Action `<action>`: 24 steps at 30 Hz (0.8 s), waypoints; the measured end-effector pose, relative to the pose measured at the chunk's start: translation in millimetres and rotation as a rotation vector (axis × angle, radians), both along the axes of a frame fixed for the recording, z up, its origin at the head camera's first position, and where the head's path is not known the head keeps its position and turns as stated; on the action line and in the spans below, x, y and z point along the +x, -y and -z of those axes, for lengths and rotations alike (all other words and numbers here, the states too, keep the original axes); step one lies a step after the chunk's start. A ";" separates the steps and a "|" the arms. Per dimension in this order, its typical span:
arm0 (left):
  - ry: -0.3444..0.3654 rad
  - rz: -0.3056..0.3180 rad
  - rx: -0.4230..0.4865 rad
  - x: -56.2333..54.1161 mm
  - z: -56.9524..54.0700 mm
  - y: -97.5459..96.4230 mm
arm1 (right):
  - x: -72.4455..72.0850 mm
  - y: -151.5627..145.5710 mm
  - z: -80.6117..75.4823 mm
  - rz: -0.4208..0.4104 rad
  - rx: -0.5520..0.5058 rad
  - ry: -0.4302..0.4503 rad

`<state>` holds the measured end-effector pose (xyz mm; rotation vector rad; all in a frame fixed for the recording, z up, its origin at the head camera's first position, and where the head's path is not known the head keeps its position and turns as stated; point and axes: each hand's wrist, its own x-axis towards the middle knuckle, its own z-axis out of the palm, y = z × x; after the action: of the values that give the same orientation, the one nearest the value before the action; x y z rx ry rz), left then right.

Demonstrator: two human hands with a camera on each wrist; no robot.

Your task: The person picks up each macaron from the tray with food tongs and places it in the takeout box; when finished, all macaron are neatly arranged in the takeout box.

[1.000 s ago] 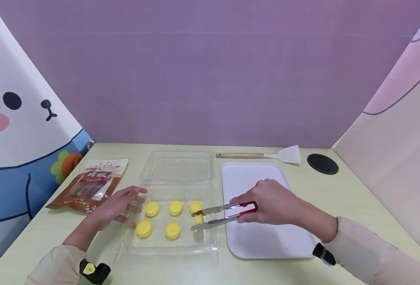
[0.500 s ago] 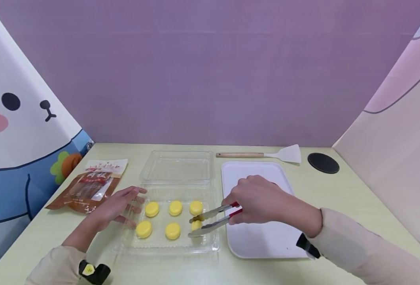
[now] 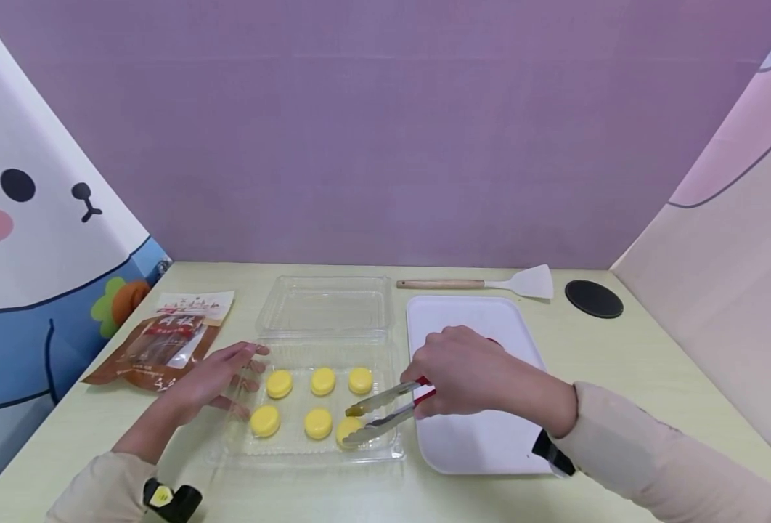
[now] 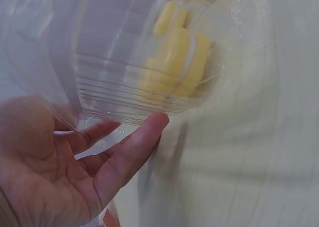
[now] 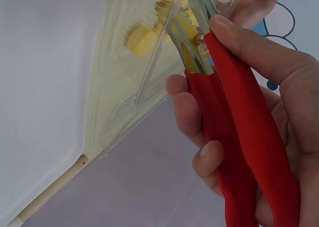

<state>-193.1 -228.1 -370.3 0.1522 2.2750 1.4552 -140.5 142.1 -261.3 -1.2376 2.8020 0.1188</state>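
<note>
My right hand (image 3: 457,370) grips metal tongs (image 3: 382,425) by their red handles (image 5: 239,132). The tongs' tips stand apart over the front right of a hinged clear plastic container (image 3: 300,443). One tip overlaps a yellow macaron (image 3: 346,430) there; whether it touches is unclear. Several other yellow macarons (image 3: 318,423) lie in two rows inside the container. At the container's left side, my left hand (image 3: 218,378) has its fingers extended. The left wrist view shows its thumb (image 4: 144,132) against the clear wall, with a cream-filled macaron (image 4: 177,57) visible through the plastic.
A white tray (image 3: 438,443) lies right of the container, under my right hand. Behind it is a spatula (image 3: 525,283) with a wooden handle. A black disc (image 3: 593,299) lies at the far right. A brown food bag (image 3: 163,341) is at the left.
The front-right macaron, earlier on edge between the tongs' tips, now lies flatter and farther forward and left. My right hand has shifted left, and the tips have spread wider. The left hand has stayed put.
</note>
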 end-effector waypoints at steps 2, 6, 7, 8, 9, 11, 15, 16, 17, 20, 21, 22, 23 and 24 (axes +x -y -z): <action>-0.001 0.000 0.002 0.3 -0.5 -0.2 | 0.1 -0.1 1.1 -0.004 0.000 -0.005; 0.003 -0.003 0.003 0.2 -0.9 -0.1 | 0.8 0.9 1.1 -0.011 0.013 -0.022; 0.007 -0.007 0.004 0.0 -0.8 -0.2 | 1.1 1.5 0.3 -0.012 0.018 -0.029; 0.007 -0.003 0.003 -0.3 -0.8 0.1 | 1.5 2.1 -0.8 -0.013 0.025 -0.039; 0.004 0.006 0.002 -0.2 -0.8 0.4 | 1.9 3.0 -2.2 -0.013 0.032 -0.049; 0.008 0.003 0.003 -0.7 -0.7 0.6 | 3.3 5.0 -5.7 -0.015 0.046 -0.070; 0.010 0.006 0.002 -1.0 -0.1 0.7 | 6.3 10.1 -12.8 -0.017 0.080 -0.102; 0.013 0.001 0.003 -1.1 0.0 0.6 | 7.0 11.0 -14.1 -0.016 0.085 -0.105; 0.012 0.002 0.001 -0.9 0.0 0.5 | 7.5 11.6 -15.2 -0.014 0.089 -0.106; 0.013 0.003 0.000 -0.8 0.5 0.6 | 7.9 10.0 -16.4 0.013 0.079 -0.081; 0.013 0.003 0.000 -0.7 0.5 0.5 | 7.9 8.3 -16.2 0.027 0.069 -0.065; 0.013 0.003 -0.002 -0.6 0.4 0.6 | 7.7 5.7 -15.6 0.038 0.057 -0.049; 0.013 0.002 -0.003 -0.4 0.4 0.4 | 7.5 2.7 -14.9 0.051 0.042 -0.032; 0.013 0.003 -0.003 -0.4 0.3 0.3 | 7.3 -0.9 -13.9 0.065 0.023 -0.014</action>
<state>-193.5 -228.3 -370.6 0.1447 2.2657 1.4474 -133.2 142.9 -247.3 -1.1441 2.8408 0.1561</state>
